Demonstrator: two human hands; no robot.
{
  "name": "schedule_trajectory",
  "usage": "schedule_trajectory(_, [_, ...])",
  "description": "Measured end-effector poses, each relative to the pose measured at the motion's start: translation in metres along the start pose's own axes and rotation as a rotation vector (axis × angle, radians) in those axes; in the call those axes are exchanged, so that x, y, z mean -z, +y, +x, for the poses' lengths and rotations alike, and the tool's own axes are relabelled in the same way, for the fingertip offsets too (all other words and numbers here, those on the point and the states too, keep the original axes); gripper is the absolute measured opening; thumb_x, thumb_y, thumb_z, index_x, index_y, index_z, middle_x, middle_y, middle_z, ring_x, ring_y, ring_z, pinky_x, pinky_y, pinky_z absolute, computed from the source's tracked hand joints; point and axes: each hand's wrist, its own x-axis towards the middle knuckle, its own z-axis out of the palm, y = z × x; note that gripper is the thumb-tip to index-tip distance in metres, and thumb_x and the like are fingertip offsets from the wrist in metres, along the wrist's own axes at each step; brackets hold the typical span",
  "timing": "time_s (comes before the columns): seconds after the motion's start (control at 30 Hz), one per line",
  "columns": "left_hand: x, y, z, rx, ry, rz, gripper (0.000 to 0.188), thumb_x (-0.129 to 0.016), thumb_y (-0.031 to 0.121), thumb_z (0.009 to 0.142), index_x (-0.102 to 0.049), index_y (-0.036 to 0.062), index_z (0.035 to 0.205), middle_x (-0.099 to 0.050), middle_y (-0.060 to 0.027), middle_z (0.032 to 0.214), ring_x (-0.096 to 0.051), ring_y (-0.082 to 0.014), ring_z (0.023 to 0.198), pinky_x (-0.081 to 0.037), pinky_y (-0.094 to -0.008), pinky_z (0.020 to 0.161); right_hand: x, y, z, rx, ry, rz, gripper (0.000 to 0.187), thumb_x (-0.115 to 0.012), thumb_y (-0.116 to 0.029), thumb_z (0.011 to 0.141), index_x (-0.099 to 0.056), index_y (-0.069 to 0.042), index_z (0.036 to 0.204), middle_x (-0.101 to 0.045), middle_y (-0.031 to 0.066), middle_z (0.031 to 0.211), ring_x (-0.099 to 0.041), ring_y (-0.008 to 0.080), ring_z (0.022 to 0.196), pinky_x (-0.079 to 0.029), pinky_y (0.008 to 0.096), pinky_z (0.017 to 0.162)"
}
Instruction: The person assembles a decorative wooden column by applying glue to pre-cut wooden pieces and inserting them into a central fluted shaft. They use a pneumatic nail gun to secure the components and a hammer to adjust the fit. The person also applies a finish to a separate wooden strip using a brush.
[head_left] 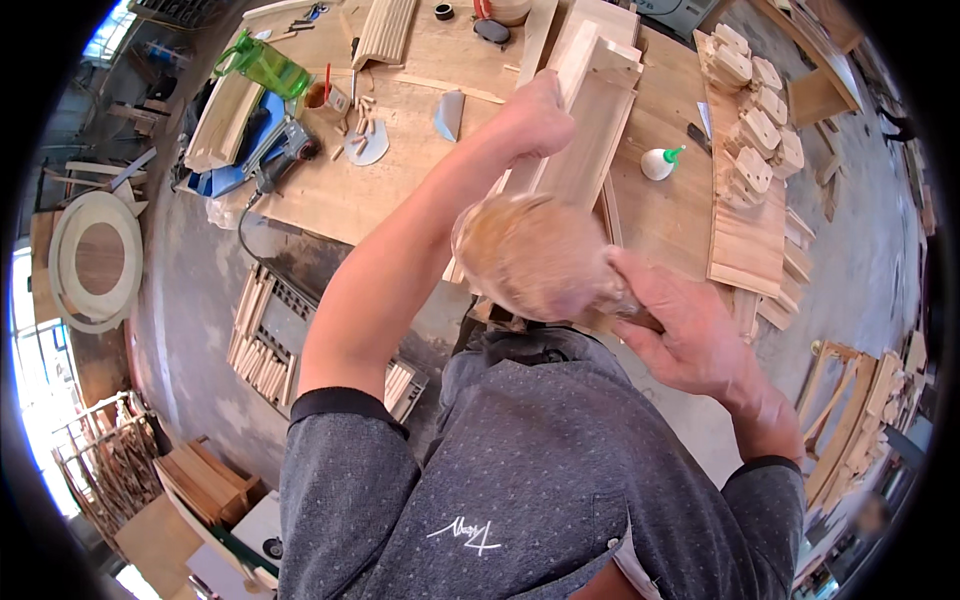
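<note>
My right hand [690, 325] is wrapped round the handle of a wooden mallet [530, 250], whose large round head is slightly blurred by motion. The mallet is raised in front of my body, above the near end of a long pale wooden workpiece [585, 170]. A cross block [612, 62] stands at the workpiece's far end. My left hand [540, 115] is closed at the workpiece's left edge, gripping it, with its fingertips largely hidden. The mallet head covers the workpiece's near end.
On the workbench [400, 200] lie a green bottle [265, 65], a power drill [285, 155], loose dowels and a white glue bottle [660, 163] with a green tip. Several shaped wooden blocks [755, 130] line a board at right. A crate of wooden sticks [262, 345] sits below, at left.
</note>
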Motion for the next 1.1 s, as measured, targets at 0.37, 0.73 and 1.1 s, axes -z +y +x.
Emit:
schedule_trajectory(0.37, [0.009, 0.002, -0.011, 0.008, -0.050, -0.055, 0.053, -0.055, -0.002, 0.074, -0.047, -0.0170, 0.125, -0.066, -0.0362, 0.110, -0.070, -0.0436, 0.101, -0.057, -0.0428, 0.079, 0.000, -0.025, 0.015, -0.060, -0.144, -0.142, 0.069, -0.071, -0.014, 0.091, -0.042, -0.011, 0.154, -0.066, 0.0168, 0.089, -0.065, 0.0368, 0.080, -0.052, 0.0463, 0.070])
schedule_trajectory(0.73, [-0.004, -0.010, -0.002, -0.065, 0.015, -0.059, 0.045, -0.052, -0.003, 0.076, -0.050, -0.0141, 0.120, -0.065, -0.0346, 0.107, -0.069, -0.0421, 0.099, -0.055, -0.0439, 0.072, -0.005, -0.043, 0.009, -0.179, -0.180, -0.116, 0.067, -0.070, -0.011, 0.092, -0.043, -0.007, 0.153, -0.066, 0.0184, 0.090, -0.065, 0.0364, 0.079, -0.052, 0.0447, 0.070])
schedule_trajectory(1.1, [-0.009, -0.014, 0.005, -0.107, 0.052, 0.027, 0.050, -0.054, 0.001, 0.076, -0.046, -0.0180, 0.121, -0.066, -0.0370, 0.105, -0.071, -0.0432, 0.096, -0.057, -0.0451, 0.072, -0.029, -0.023, 0.005, -0.077, -0.075, -0.220, 0.065, -0.071, -0.008, 0.090, -0.047, -0.006, 0.150, -0.069, 0.0206, 0.103, -0.068, 0.0375, 0.085, -0.055, 0.0415, 0.074])
